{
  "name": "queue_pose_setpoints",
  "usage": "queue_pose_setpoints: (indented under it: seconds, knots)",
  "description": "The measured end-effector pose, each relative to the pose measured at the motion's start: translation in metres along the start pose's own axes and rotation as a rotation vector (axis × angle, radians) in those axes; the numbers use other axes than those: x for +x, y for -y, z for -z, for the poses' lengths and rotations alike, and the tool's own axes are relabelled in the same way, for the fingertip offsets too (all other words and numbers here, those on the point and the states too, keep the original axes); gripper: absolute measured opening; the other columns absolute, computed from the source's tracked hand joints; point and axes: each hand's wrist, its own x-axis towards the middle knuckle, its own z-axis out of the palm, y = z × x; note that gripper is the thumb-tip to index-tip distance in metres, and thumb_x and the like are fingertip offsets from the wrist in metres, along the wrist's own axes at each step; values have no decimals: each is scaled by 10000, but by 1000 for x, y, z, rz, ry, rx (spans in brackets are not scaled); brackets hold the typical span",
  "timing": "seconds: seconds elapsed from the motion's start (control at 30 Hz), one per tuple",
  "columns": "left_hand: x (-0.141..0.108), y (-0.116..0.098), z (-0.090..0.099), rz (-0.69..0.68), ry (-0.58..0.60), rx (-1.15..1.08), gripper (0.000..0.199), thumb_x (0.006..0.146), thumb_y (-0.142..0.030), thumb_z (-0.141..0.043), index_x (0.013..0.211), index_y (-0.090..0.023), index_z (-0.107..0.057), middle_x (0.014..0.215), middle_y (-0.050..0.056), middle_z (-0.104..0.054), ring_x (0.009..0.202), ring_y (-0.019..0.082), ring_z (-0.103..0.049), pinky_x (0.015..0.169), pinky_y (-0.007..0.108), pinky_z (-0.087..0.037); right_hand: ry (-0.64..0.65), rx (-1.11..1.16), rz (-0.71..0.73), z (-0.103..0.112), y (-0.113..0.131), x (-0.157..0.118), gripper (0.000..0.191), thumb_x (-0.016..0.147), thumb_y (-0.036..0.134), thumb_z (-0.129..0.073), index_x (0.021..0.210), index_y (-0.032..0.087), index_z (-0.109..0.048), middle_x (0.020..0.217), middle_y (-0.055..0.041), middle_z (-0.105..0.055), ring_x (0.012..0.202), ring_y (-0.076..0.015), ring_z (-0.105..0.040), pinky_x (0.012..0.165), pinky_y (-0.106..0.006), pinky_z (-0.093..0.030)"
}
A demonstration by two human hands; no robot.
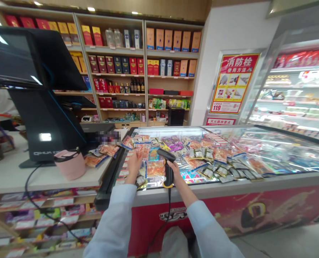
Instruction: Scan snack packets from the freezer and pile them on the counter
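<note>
My right hand (174,172) is wrapped round the grip of a black and yellow barcode scanner (168,157), its head tilted toward the left and its cable hanging down in front of the freezer. To the left of it, my left hand (134,165) has its fingers closed on a clear packet of orange-red snack food (142,149). Beneath both hands lies the glass top of a chest freezer (186,134), strewn with snack packets. Another orange packet (156,168) rests between my hands. Several dark silver-and-gold packets (224,170) are spread out to the right.
A white counter (11,179) adjoins the freezer on the left, carrying a black checkout terminal (45,122), a pink cup (70,165) and more snack packets (98,156). Boxed bottles fill the shelves (144,64) behind. At the right stands a lit display fridge (299,86).
</note>
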Motion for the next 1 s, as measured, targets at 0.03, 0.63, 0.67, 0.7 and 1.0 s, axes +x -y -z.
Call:
queue_pose_setpoints:
  seconds: [0.03,0.63,0.67,0.7,1.0]
  knots:
    - [1,1,-1,-8,0,-1,289,892,-500,-494,939,-215,-514,811,50,-645,802,229,-623,614,266,-321,17,-4,-3,0,0,0,386,626,513,-781,647,168,-608,494,0,-594,354,-120,-527,326,-213,-431]
    - [1,1,-4,-27,-39,-139,267,852,-473,-551,860,-207,-523,685,-7,-574,658,169,-555,578,245,-290,52,0,4,-4,7,-5,384,649,511,-764,717,159,-624,508,2,-604,365,-120,-536,335,-207,-434]
    - [1,2,-4,-39,-63,-173,263,843,-465,-564,863,-205,-526,696,-7,-582,658,165,-554,582,243,-297,37,8,12,-5,8,-5,393,637,516,-769,710,160,-618,505,4,-601,363,-119,-533,334,-209,-433]
    - [1,1,-2,-53,-94,-206,259,834,-457,-574,864,-204,-528,711,-6,-590,662,161,-552,589,241,-304,13,19,24,-6,9,-5,402,622,522,-774,699,163,-610,499,8,-595,358,-117,-527,330,-209,-429]
    - [16,-48,30,-120,-32,-305,282,762,-459,-623,740,-200,-513,603,-42,-512,591,131,-487,562,230,-305,-102,103,231,40,71,-13,404,676,539,-714,838,175,-645,555,29,-589,398,-101,-514,363,-203,-434]
